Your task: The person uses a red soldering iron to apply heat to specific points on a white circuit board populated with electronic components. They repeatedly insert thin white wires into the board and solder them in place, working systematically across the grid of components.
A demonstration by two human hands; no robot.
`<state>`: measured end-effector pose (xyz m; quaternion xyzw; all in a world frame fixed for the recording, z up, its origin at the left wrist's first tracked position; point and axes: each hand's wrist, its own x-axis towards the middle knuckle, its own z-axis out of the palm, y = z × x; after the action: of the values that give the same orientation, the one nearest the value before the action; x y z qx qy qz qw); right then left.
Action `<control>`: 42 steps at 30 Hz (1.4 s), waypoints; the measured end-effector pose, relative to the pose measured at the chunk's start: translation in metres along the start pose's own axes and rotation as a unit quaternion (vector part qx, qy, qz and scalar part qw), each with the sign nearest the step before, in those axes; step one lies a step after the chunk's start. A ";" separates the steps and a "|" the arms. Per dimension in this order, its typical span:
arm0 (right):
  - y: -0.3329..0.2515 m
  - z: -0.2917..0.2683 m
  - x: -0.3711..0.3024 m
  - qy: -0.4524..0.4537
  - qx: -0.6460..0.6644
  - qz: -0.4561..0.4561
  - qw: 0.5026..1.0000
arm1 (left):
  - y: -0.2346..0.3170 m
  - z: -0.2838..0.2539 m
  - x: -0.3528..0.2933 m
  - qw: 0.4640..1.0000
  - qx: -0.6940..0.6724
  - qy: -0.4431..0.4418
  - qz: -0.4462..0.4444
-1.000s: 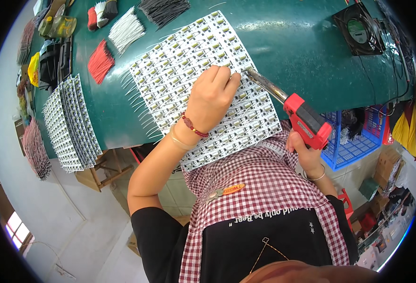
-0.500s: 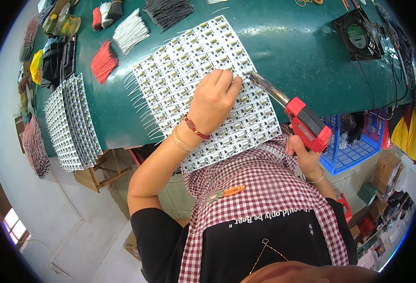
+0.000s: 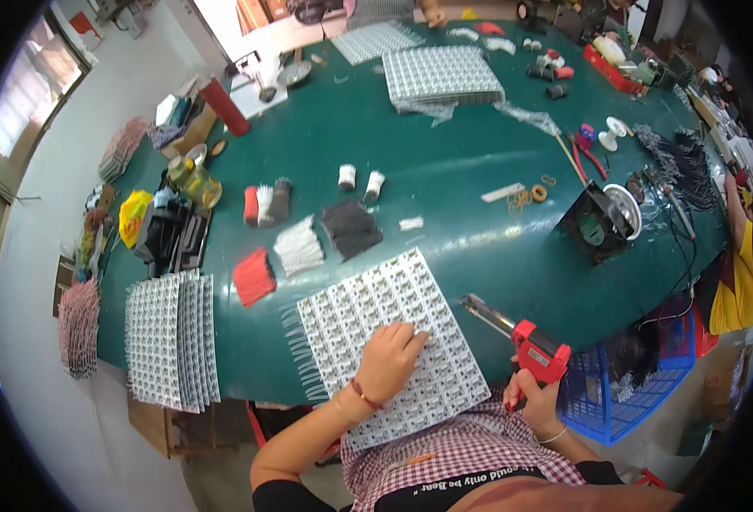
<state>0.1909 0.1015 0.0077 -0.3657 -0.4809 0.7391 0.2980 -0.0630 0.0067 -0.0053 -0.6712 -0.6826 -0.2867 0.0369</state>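
A white panel of many small circuit boards (image 3: pixel 351 311) lies tilted at the table's near edge, with white wires sticking out along its left side. My left hand (image 3: pixel 391 363) rests on the panel, its fingers closed in a pinch; whatever is between them is too small to make out. My right hand (image 3: pixel 537 401) is wrapped around the grip of a red and black soldering gun (image 3: pixel 540 352). The gun's metal tip points up and left, just off the panel's right edge. Beyond the panel lie bundles of red wires (image 3: pixel 254 276), white wires (image 3: pixel 299 246) and black wires (image 3: pixel 351 229).
A stack of similar panels (image 3: pixel 154 341) stands at the left edge of the green table (image 3: pixel 479 154). A black fan (image 3: pixel 594 224) sits to the right, near pliers (image 3: pixel 590 155). More panels (image 3: pixel 443 75) lie at the far side, where another person's hand (image 3: pixel 434 14) shows. A blue crate (image 3: pixel 615 401) is below right.
The view has tipped up and shows more of the table. The soldering gun's tip has drawn away from the panel to the right. My left hand still pinches over the panel.
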 end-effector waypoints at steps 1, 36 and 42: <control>0.003 -0.002 -0.002 0.001 0.000 -0.007 1.000 | -0.001 -0.001 -0.005 0.999 -0.021 0.023 -0.015; 0.019 -0.010 -0.020 -0.066 -0.155 0.030 0.985 | -0.023 0.023 0.012 0.998 -0.054 0.003 0.017; 0.021 -0.018 -0.026 -0.087 -0.177 0.074 0.977 | -0.024 0.023 0.012 0.997 -0.074 0.001 -0.010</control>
<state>0.2185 0.0823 -0.0097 -0.3816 -0.6000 0.6910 0.1299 -0.0785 0.0288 -0.0275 -0.6648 -0.6662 -0.3376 -0.0152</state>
